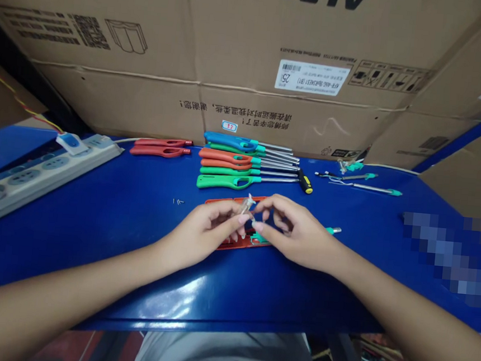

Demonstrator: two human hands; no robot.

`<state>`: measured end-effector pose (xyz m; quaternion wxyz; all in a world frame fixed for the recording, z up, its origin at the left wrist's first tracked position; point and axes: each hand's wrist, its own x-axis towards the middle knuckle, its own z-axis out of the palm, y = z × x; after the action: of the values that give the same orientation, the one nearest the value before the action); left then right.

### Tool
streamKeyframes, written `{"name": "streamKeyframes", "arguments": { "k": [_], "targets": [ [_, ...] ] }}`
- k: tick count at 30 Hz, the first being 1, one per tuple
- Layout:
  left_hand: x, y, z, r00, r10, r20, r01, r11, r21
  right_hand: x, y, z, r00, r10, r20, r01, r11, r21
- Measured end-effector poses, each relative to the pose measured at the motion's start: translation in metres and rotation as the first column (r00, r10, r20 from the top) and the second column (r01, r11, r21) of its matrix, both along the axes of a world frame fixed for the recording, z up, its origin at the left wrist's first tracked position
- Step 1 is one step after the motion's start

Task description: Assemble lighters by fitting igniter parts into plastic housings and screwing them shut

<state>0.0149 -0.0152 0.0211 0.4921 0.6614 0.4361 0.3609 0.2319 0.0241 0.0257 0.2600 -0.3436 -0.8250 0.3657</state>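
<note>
My left hand pinches a small clear-and-white plastic part between thumb and fingers, held above the table. Close beside it, my right hand has its thumb and index finger drawn together at the part's lower end; whatever tiny piece lies between them is too small to name. Beneath both hands are the orange shell halves of a long-necked lighter, partly covered by my fingers. A green piece sits in the near shell. To the right, a metal tube tip sticks out past my right hand.
Several long-necked lighters lie stacked behind my hands, beside a black-and-yellow handle. Red shells lie at back left, metal tubes at back right. Small screws lie left of my hands. A power strip borders the left; cardboard stands behind.
</note>
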Motion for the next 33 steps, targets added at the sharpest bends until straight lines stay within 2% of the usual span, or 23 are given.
{"name": "streamKeyframes", "arguments": {
  "k": [2,4,7,11,12,14,17,19,25,30,33],
  "targets": [
    [-0.001,0.002,0.0,0.998,-0.004,0.056,0.008,0.997,-0.071,0.004,-0.001,0.001,0.98,0.121,0.157,-0.133,0.989,0.07],
    [-0.003,0.003,0.001,0.997,-0.022,0.071,0.032,0.991,-0.129,0.006,-0.003,0.002,0.927,0.204,0.314,-0.245,0.964,0.098],
    [-0.006,0.002,0.002,0.997,-0.05,0.065,0.062,0.978,-0.199,0.006,-0.004,0.003,0.892,0.214,0.397,-0.275,0.956,0.103],
    [-0.007,0.001,0.004,0.997,-0.069,0.04,0.077,0.967,-0.243,0.003,-0.001,0.0,0.954,0.193,0.228,-0.206,0.978,0.036],
    [-0.007,0.0,0.005,0.997,-0.071,0.039,0.078,0.968,-0.24,0.002,0.0,-0.001,0.968,0.165,0.188,-0.166,0.986,-0.009],
    [-0.006,0.0,0.005,0.997,-0.061,0.046,0.07,0.969,-0.236,0.001,0.001,-0.002,0.988,0.093,0.126,-0.071,0.982,-0.173],
    [-0.004,-0.001,0.004,0.999,-0.015,0.033,0.022,0.967,-0.254,-0.001,0.001,-0.003,0.999,0.03,0.03,-0.013,0.895,-0.447],
    [-0.004,-0.001,0.003,1.0,0.018,-0.011,-0.02,0.973,-0.231,-0.001,0.003,-0.005,0.999,0.022,-0.04,-0.04,0.856,-0.515],
    [-0.007,0.002,-0.002,0.994,0.047,-0.099,-0.055,0.995,-0.082,-0.002,0.01,-0.018,0.985,0.056,-0.165,-0.139,0.823,-0.55],
    [-0.009,0.004,-0.005,0.992,0.026,-0.122,-0.03,0.999,-0.033,0.0,0.013,-0.024,0.975,0.068,-0.213,-0.17,0.845,-0.507],
    [-0.008,0.006,-0.005,0.993,0.003,-0.12,-0.009,0.999,-0.051,0.0,0.014,-0.024,0.979,0.044,-0.201,-0.135,0.872,-0.47]
  ]
}}
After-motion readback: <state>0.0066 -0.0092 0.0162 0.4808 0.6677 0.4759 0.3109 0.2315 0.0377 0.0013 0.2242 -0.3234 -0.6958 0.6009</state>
